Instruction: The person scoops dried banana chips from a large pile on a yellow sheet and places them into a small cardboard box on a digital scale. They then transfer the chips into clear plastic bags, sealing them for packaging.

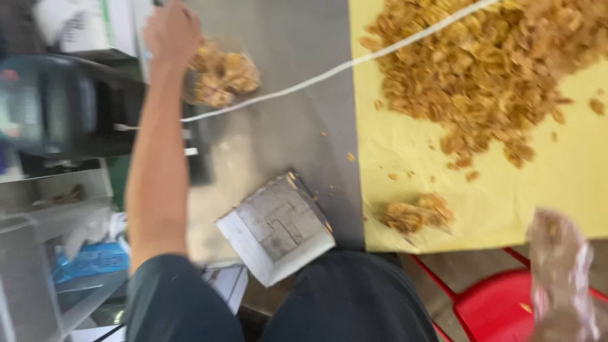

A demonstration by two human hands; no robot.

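**Left hand at a bag of chips, right hand blurred at the frame's corner**

Head view, looking straight down: the left arm stretches forward across a steel table [278, 69], and the left hand [171, 31] rests at the top edge of a clear bag of chips [223, 75]. Its back faces the camera and the fingers curl down out of sight, so I cannot tell whether it grips the bag or only touches it. The bag sits on the steel just right of the hand, near the far edge of the table, beside a black machine [63, 104] that stands to the left of the arm.

A white cord [329, 71] runs slantwise from the machine side, past the bag, and up over a big heap of chips [487, 69]. That heap lies on yellow paper [392, 145] covering the right part of the table. A few crumbs are scattered below it, and a small pile [415, 214] sits near the paper's near edge, well apart from the bag.

At the lower right the right hand [560, 278] is a smear of motion blur, apparently inside a clear glove or wrap with chip bits on it; whether it is open or closed cannot be told. It hangs over a red stool [500, 304], off the table.

A flat grey scoop [275, 228] with a white rim lies tilted on the steel at the near edge, between the left arm and the yellow paper, touching neither hand.
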